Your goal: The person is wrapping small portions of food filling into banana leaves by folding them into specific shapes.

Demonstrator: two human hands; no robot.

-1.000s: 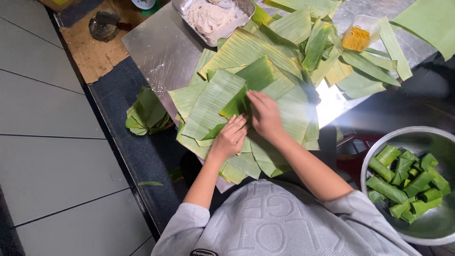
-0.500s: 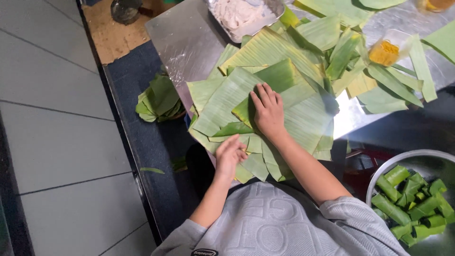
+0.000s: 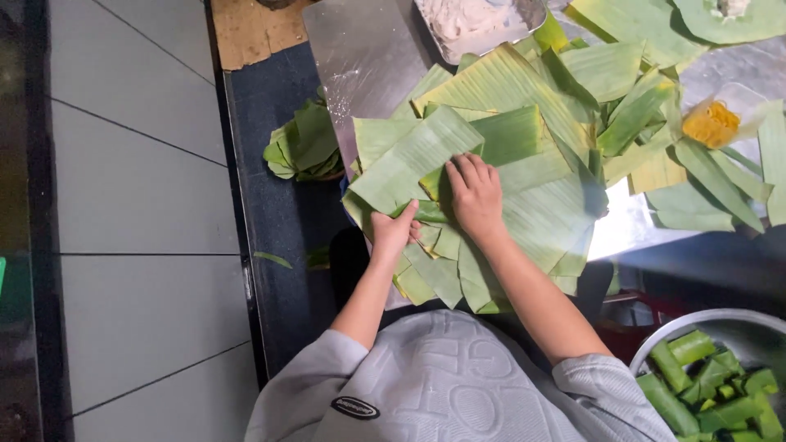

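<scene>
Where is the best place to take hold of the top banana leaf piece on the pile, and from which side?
Probably at the top leaf piece's free left edge, coming from the left. That edge overhangs the pile unpinned, while the right hand presses down its right end and the left hand sits just below it.

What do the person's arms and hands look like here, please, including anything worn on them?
Both arms are bare from short grey sleeves down. The left hand and right hand wear no gloves; no rings, watch or bracelets show. The grey shirt has a faint pattern.
</scene>
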